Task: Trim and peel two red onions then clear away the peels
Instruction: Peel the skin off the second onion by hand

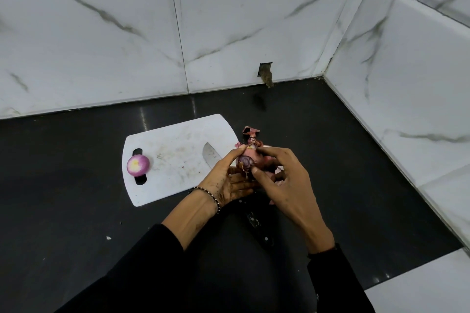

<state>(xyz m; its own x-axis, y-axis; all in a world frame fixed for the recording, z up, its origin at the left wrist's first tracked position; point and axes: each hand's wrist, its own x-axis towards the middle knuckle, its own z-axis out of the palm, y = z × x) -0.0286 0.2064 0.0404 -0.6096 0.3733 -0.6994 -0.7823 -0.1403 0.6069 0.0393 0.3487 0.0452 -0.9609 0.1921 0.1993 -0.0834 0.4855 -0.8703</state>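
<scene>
Second onion (245, 161) mid-peel, largely hidden.
Left grip (227, 181) and right grip (284, 185) pinch it at 3 o'clock of the board (173, 140); peeled onion (137, 165) at 9 o'clock; knife (210, 155) mid-section covered by hands.

The first onion (137, 165) is fully peeled: pale purple skin, white and yellow trimmed end facing up. It rests on the left end of the cutting board (175, 134), beside the handle slot.

The second onion (244, 161) is partly peeled, with dark purple flesh exposed and dry pinkish skin attached. It is held above the board's right edge, gripped by the left hand (226, 180) and the right hand (284, 180).

Loose peels (250, 132) lie in a pile just beyond the hands, right of the board.
</scene>
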